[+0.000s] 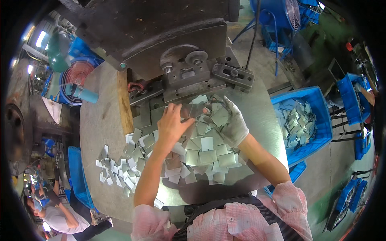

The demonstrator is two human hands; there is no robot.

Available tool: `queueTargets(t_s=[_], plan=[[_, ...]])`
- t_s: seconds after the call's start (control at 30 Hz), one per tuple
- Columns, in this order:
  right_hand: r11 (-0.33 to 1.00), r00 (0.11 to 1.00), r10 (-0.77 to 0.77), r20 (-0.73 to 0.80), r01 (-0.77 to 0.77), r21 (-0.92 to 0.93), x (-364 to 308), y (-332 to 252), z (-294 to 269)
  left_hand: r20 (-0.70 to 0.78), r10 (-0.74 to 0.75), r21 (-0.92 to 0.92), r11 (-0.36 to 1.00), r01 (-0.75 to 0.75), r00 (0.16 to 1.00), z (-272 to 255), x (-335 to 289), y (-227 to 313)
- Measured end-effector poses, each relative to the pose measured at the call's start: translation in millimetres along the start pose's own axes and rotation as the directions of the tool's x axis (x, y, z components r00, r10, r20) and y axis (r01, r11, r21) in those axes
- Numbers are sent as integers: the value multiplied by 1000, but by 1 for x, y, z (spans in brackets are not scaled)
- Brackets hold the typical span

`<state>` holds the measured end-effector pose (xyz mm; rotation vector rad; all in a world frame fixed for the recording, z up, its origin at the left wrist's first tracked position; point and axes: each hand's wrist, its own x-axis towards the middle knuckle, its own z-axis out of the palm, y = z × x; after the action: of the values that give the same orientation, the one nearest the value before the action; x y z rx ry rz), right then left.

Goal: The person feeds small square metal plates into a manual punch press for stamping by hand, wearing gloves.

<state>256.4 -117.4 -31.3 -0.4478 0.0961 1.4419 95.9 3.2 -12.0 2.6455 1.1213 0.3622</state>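
Bare, my left hand (172,122) is bent over the bench in front of the press die, thumb and fingers at the edges of a thin, dark-looking metal plate (186,112). Opposite it, my right hand (236,127) wears a whitish glove and curls around several flat metal plates (220,115); a bare fingertip shows at their left edge. Below both hands spreads a loose pile of small rectangular silver plates (208,156), overlapping at many angles. Just beyond my fingers stands the steel die (187,78) with its round posts.
The dark press body (157,28) overhangs the far side. A clamp block (233,75) is bolted right of the die, and a wooden strip (124,102) lies left. More plates (116,172) scatter leftward. A blue crate (321,134) of plates stands right; a person (66,217) sits lower left.
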Motion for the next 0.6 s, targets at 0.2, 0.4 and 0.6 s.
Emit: queueTargets(t_s=[0.2, 0.4, 0.6], plan=[[995, 998, -55, 13, 56, -87, 2, 0, -8, 57, -83, 10, 997, 82, 995, 11, 2, -1], [998, 1000, -13, 9, 13, -59, 2, 0, -8, 132, -64, -42, 997, 70, 989, -1, 15, -7], [1000, 1000, 2, -9, -2, -2, 0, -1, -3, 261, -282, -824, 434, 365, 923, -16, 24, 4]])
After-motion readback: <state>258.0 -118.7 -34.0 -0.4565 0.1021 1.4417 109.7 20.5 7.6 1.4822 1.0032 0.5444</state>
